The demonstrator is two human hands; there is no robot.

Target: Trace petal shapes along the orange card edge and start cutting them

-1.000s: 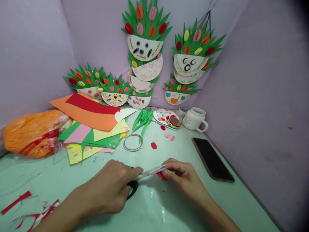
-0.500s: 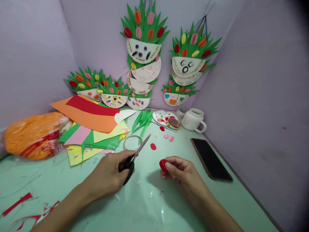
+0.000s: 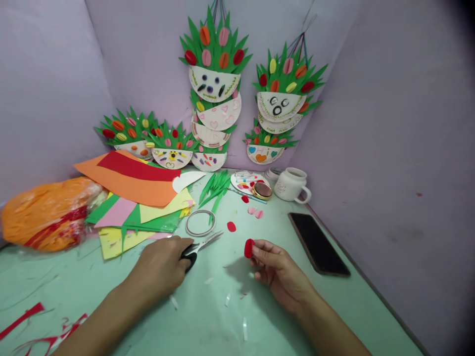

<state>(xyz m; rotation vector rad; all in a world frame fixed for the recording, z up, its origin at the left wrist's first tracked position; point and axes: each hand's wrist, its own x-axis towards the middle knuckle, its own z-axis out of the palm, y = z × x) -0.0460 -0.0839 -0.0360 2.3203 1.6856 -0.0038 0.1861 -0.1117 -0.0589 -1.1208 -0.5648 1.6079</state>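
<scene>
Low over the green table [image 3: 208, 316], my left hand [image 3: 159, 267] is closed on the black handles of the scissors [image 3: 208, 241], whose blades point right and away. My right hand [image 3: 278, 267] pinches a small folded red paper oval [image 3: 249, 248] between thumb and fingers. A flat red oval [image 3: 231, 227] lies between the hands, farther back. Just behind the scissors is a roll of tape [image 3: 200, 223]. Two pink ovals [image 3: 255, 212] and another red piece [image 3: 245, 199] rest beyond my right hand.
A phone [image 3: 319, 244] and a white mug [image 3: 292, 185] stand right. Colored paper sheets [image 3: 129, 183] and an orange bundle in plastic [image 3: 44, 212] fill the left. Green paper strips [image 3: 215, 188] lie at the back. Paper flower baskets [image 3: 215, 84] hang on the wall. Red scraps [image 3: 22, 319] lie front left.
My left hand has lowered the scissors toward the table, and their blades now lie flatter. My right hand still holds the red oval, now turned more upright. The view has shifted slightly.
</scene>
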